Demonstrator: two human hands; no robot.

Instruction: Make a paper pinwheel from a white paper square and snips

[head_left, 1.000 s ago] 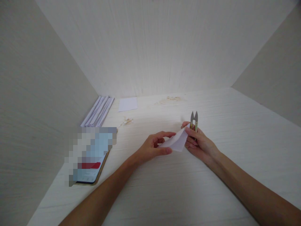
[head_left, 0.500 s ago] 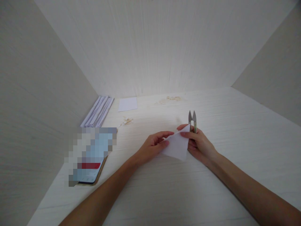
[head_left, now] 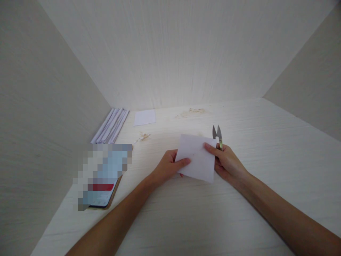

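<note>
A white, roughly square sheet of paper is held between my two hands, its broad face turned up toward me. My left hand grips its left edge, thumb on top and fingers behind. At the upper right corner, my right hand pinches the paper with the thumb on its face. That same hand also holds a pair of thread snips, blades apart and pointing away from me. The paper and fingers hide most of the snips' handles.
To the left lies a phone, its screen partly blurred. Behind it, several folded white papers lie against the left wall. Another white paper square lies near the back wall. Small pale scraps and brownish bits are on the table.
The paper has gone from being folded or tilted over to lying flat and spread toward me. The left fingers have moved behind it. The snips have shifted slightly, still in my right hand.
</note>
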